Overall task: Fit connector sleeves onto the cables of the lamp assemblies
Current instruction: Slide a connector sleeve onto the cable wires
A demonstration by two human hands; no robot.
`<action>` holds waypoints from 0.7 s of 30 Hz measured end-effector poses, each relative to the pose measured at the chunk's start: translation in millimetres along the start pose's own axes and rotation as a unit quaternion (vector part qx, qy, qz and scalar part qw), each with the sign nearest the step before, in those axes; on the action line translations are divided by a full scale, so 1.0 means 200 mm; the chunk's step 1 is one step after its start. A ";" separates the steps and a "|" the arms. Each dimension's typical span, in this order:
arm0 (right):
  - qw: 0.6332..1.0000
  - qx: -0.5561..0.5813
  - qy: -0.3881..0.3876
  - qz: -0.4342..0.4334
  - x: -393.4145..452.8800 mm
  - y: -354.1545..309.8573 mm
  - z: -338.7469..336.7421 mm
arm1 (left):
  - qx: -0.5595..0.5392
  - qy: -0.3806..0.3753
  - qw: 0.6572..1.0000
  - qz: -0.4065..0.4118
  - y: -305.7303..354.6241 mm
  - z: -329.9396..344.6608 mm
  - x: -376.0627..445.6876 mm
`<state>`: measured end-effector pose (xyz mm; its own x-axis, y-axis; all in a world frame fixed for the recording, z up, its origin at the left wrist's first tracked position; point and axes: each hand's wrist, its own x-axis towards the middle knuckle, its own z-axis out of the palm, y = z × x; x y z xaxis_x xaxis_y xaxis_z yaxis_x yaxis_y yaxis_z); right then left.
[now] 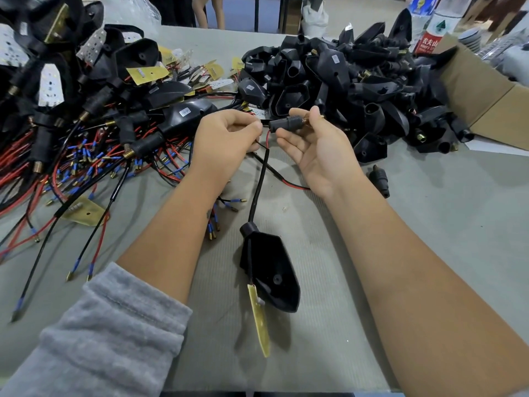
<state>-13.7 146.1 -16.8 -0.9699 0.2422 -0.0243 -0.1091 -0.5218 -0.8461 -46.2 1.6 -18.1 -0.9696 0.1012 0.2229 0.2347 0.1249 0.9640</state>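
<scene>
My right hand [312,147] pinches a black connector sleeve [289,122] with a brass threaded end, held level above the table. My left hand [226,136] pinches the thin red and black wires [264,138] right at the sleeve's open end. From there a black cable [259,184] runs down to a black lamp housing [272,270] lying on the grey mat, with a yellow circuit strip [259,319] sticking out of it toward me.
A heap of wired lamp assemblies [71,110] with red and black leads fills the left. Empty black housings [357,81] are piled at the right beside a cardboard box [486,90]. A spare sleeve [379,179] lies near my right wrist. Bottles [435,27] stand far right.
</scene>
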 end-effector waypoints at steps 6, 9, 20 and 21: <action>0.999 -0.014 -0.042 -0.005 -0.01 0.00 0.00 | 0.009 0.013 1.000 0.008 -0.01 0.00 0.01; 0.998 -0.028 -0.048 -0.012 -0.01 0.01 0.00 | 0.030 0.017 0.999 0.029 -0.01 0.00 0.00; 0.999 -0.028 -0.032 -0.009 -0.03 0.01 0.01 | 0.061 -0.019 0.996 0.062 0.00 0.00 -0.02; 0.999 -0.028 -0.032 -0.010 -0.03 0.01 0.01 | 0.063 -0.021 0.996 0.065 0.01 0.00 -0.02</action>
<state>-9.1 142.9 -17.3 -0.9798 0.1985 0.0249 -0.1175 -0.4700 -0.8748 -42.8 2.3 -17.9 -0.9271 0.1655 0.3362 0.3678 0.2303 0.9009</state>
